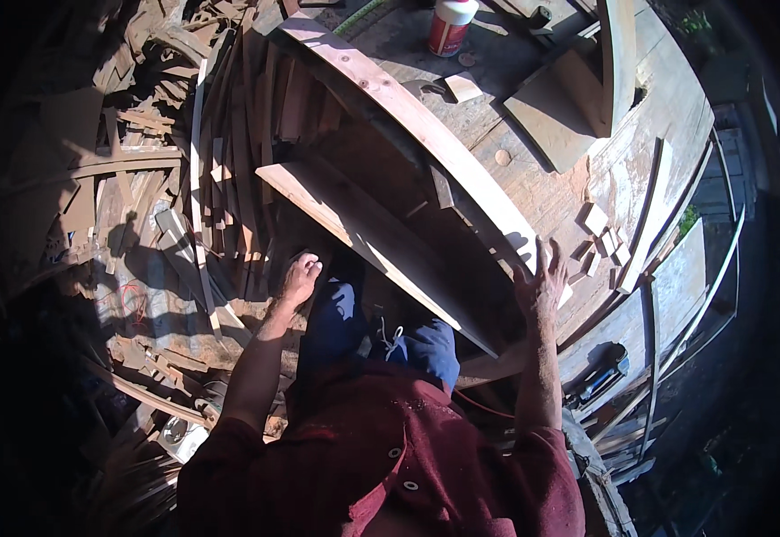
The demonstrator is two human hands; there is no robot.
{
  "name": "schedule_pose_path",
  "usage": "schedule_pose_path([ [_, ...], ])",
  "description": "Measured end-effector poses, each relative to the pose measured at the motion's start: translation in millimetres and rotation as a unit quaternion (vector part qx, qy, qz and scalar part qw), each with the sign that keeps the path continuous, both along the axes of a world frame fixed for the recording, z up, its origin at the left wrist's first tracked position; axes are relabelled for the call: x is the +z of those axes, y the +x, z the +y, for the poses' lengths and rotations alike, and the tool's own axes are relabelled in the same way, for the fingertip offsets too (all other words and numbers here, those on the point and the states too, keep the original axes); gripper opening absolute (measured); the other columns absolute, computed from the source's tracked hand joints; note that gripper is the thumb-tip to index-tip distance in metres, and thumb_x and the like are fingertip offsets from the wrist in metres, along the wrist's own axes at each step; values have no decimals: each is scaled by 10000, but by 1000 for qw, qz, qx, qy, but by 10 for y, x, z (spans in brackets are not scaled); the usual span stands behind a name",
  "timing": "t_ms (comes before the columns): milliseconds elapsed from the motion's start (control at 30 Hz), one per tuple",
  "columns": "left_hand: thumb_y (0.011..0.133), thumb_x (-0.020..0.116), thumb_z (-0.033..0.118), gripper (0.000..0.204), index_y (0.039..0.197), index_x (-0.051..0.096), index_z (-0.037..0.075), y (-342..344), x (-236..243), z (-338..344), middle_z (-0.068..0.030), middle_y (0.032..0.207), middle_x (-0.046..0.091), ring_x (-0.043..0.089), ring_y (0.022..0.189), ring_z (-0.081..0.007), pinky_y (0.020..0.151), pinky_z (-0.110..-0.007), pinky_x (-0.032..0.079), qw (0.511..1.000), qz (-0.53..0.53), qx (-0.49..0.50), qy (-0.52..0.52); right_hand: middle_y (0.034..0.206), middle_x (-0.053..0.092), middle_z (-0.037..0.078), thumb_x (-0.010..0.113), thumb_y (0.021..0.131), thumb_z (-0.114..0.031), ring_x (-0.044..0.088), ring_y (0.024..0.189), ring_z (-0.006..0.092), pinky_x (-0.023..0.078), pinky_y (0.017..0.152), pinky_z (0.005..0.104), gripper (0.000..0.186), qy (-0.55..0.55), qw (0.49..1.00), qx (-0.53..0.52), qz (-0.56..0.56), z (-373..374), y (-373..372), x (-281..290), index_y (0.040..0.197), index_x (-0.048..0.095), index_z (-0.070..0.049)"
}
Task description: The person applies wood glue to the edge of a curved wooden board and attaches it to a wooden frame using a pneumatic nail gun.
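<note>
A long pale board [435, 139] runs diagonally along the bench edge; my right hand [540, 277] is at its lower right end, fingers spread and apparently touching it. A second board [354, 237] with a lit edge lies lower, parallel to it, over a dark shadowed space. My left hand [302, 277] hangs left of that lower board's middle, just above my legs, with fingers curled; whatever they may hold is hidden.
The wooden bench top [506, 130] carries a white-and-red bottle [448, 27], angled panels [555, 112], small blocks [596, 219] and a strip [640, 215]. Piles of offcuts [139, 125] and long strips fill the left. A blue tool [600, 376] sits lower right.
</note>
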State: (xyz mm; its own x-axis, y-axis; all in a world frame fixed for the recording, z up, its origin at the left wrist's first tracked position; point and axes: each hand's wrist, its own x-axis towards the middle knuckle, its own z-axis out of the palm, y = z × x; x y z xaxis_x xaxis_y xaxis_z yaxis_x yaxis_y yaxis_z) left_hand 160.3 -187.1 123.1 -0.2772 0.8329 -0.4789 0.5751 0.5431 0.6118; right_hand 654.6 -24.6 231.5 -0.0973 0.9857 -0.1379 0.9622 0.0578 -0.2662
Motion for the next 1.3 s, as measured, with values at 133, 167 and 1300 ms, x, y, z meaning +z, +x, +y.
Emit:
schedule_pose_path([
  [133,976,651,259,304,1163,644,19,-25,24,188,-209,1042,717,706,990,-345,858,-428,558,1000,-2,-4,-10,1531,424,170,808,796,-391,374,1444,357,254,1199,567,945,-49,995,31,-81,219,-219,-64,1584,332,-182],
  [167,976,651,268,303,1163,638,31,-13,21,207,-205,1019,717,705,979,-351,847,-440,557,1000,-18,3,-3,1531,424,170,808,796,-391,374,1444,357,254,1199,567,945,-43,995,36,-78,257,-188,-162,1584,332,-182],
  [1300,684,871,386,414,842,701,44,556,1769,1549,-211,852,714,691,840,-418,776,-496,529,762,203,-595,-154,1014,743,218,692,754,-293,696,1057,372,522,974,484,412,-354,886,58,295,-1670,-399,-300,1091,765,-68],
])
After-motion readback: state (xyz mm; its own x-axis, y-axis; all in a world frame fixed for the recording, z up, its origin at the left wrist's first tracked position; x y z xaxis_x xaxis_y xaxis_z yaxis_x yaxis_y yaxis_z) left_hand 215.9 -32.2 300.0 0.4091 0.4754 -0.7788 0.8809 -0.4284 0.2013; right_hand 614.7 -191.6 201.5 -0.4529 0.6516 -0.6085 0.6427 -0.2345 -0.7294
